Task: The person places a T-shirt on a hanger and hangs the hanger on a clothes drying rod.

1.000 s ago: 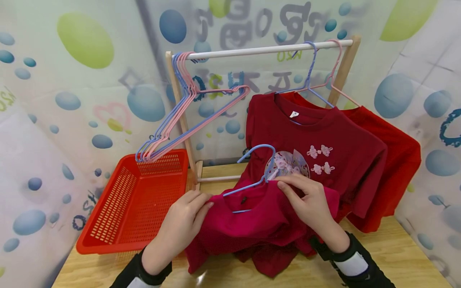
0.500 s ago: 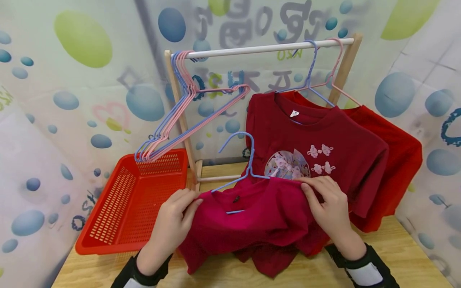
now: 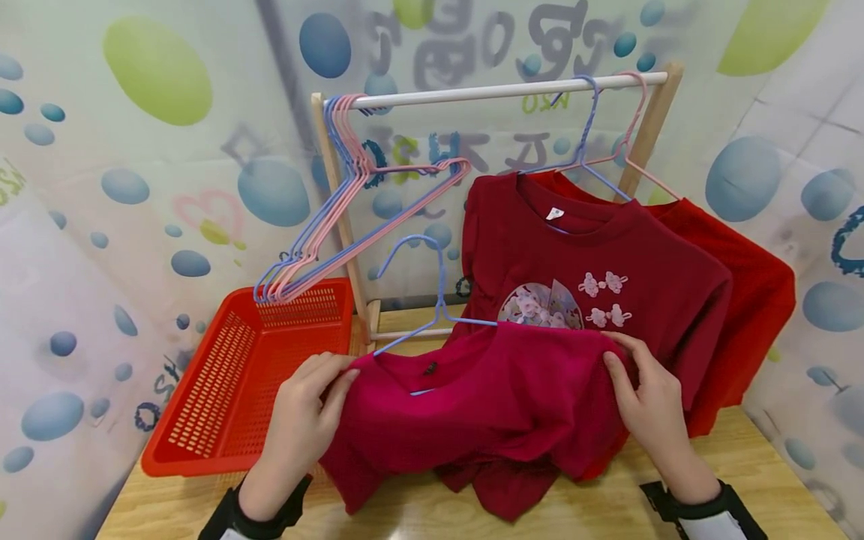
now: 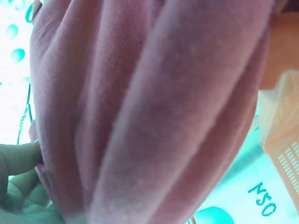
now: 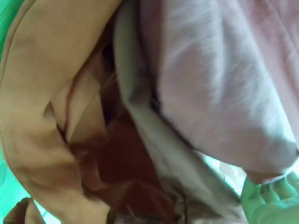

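A magenta shirt (image 3: 466, 397) is spread between my two hands in the head view, its lower part draping down to the wooden table. Inside its neck sits a light blue hanger (image 3: 440, 300), hook pointing up and to the left; the ends of its arms are hidden under the cloth. My left hand (image 3: 304, 409) pinches the shirt at the left shoulder, thumb over the fabric. At the right shoulder, my right hand (image 3: 651, 397) pinches the cloth between thumb and fingers. Folds of the shirt (image 4: 149, 112) fill most of the left wrist view.
Behind the shirt stands a rack with a white rail (image 3: 493, 93). On its right hang a dark red shirt (image 3: 641, 255) and a bright red garment (image 3: 749, 300); several bare pink and blue hangers (image 3: 351, 180) hang left. A red basket (image 3: 270, 382) stands on the table (image 3: 749, 480) at left.
My hands have spread apart, the right one moving right along the shoulder and the left one slightly left. The shirt is stretched wider, and the hanger's hook has shifted left and up.
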{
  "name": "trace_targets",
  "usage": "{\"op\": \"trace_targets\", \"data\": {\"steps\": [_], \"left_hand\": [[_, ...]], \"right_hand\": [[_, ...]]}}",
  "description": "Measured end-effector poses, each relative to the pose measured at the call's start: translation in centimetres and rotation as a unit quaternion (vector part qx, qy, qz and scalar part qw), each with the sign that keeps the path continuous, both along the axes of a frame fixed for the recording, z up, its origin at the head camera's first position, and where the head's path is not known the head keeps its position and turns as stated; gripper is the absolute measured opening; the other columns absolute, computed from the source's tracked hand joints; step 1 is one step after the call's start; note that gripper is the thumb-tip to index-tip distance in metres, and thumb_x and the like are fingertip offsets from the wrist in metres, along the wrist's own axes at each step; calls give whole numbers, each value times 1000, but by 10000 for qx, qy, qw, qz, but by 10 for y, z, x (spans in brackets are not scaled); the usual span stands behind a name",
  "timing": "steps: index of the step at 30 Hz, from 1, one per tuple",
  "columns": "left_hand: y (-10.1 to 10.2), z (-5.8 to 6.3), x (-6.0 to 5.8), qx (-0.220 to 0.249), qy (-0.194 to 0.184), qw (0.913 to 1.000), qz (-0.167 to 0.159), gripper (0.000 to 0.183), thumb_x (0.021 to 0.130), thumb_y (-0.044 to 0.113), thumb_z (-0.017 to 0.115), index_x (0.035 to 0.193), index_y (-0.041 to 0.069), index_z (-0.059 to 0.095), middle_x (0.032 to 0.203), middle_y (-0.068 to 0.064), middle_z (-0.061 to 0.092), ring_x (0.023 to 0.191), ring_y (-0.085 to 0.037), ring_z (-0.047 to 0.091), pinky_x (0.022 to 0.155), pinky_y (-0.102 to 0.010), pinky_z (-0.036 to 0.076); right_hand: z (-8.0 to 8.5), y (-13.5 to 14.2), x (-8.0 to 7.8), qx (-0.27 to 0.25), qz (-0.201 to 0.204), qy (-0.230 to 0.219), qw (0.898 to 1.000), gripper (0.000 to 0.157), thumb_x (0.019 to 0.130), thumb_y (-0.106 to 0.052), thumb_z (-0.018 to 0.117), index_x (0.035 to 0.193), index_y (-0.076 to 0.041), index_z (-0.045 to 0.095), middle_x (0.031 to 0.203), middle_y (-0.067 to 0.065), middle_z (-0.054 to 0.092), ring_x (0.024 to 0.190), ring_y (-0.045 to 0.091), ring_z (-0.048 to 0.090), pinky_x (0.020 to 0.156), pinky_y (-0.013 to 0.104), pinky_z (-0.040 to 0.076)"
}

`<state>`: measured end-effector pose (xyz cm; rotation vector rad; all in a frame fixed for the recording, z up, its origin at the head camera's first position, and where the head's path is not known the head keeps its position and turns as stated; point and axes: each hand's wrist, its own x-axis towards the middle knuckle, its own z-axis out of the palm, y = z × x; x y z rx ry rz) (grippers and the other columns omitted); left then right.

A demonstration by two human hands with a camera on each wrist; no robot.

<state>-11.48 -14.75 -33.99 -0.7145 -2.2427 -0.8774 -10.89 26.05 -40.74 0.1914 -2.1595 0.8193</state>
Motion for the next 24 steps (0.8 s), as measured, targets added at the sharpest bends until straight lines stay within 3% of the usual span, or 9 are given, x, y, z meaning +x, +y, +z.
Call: {"op": "trace_targets", "data": {"steps": [4,10,13,15,18,20,23,24], "left_hand": [[-4,-1,-1,-34,-9,9999,103,14,84,0,70,94,8,73,86,4,66,79,-7,56,64,-26,49],[-8,0,-1,-3,-14,9999,112,17,83,-1,70,95,10,74,88,8,66,79,-5,56,66,-16,45],[-9,1,0,87,-76,9999,80,17,83,-1,70,95,11,74,89,9,66,79,-4,55,67,-14,44],[-9,1,1,128,-126,9998,84,17,83,-1,70,95,11,74,88,10,66,79,-4,55,67,-14,44],[-8,1,2,111,-150,9998,72,16,83,-1,70,94,11,74,87,9,66,78,-4,54,66,-14,43],[-7,1,2,79,-122,9999,32,16,83,-1,70,93,11,73,86,8,66,77,-5,53,66,-14,42],[-5,0,2,77,-100,9999,-34,16,83,-1,71,91,12,73,85,10,65,76,-4,52,64,-14,41],[-5,0,2,76,-99,9999,-60,16,83,-1,70,91,12,73,85,10,64,75,-4,51,63,-14,41]], "right_hand": [[4,8,0,104,-217,306,9992,22,86,-1,67,108,0,65,80,5,62,64,-6,37,55,16,31],[17,22,3,25,-766,522,9957,13,90,-3,63,100,5,64,76,7,58,63,-9,34,55,9,28],[17,26,6,57,-968,222,9950,12,89,-5,65,98,4,64,74,8,59,61,-9,34,52,10,29],[16,28,9,236,-1087,-257,9935,11,88,-8,67,96,0,65,73,8,62,60,-7,39,50,13,33],[18,28,13,641,-1143,-1041,9859,9,86,-12,69,92,-5,67,73,8,65,57,6,49,50,24,39],[22,26,15,843,-1141,-1326,9810,10,86,-13,69,92,-6,68,75,9,66,58,17,54,52,34,41],[31,18,18,906,-1031,-1110,9843,15,86,-13,68,98,-5,69,87,13,68,71,28,60,62,45,47],[34,14,19,891,-933,-919,9874,18,86,-13,69,102,-4,68,92,13,68,78,29,61,70,42,48]]}}
